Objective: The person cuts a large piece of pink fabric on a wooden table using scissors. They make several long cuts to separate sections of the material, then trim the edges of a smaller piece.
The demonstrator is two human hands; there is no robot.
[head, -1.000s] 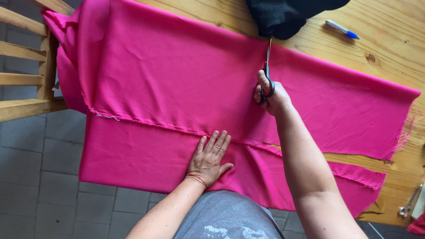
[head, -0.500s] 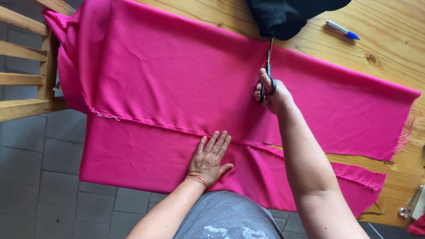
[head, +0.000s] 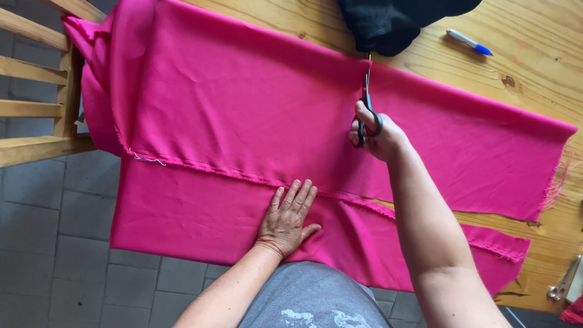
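Observation:
A large pink cloth [head: 243, 115] lies folded over a wooden table [head: 534, 54], its near edge hanging off towards me. My left hand [head: 286, 217] rests flat on the cloth near the frayed lower edge, fingers spread. My right hand [head: 373, 130] grips black-handled scissors [head: 366, 100] whose blades point away from me along a cut line, their tips at the cloth's far folded edge.
A black cloth [head: 395, 21] lies at the table's far side just beyond the scissors. A blue and white pen [head: 469, 42] lies to its right. A wooden chair [head: 42, 109] stands at the left. A metal object [head: 562, 285] sits at the table's right near corner. Grey floor tiles below.
My right hand has pushed the scissors further away from me along the cut, towards the far edge of the pink cloth. My left hand has stayed pressed in place.

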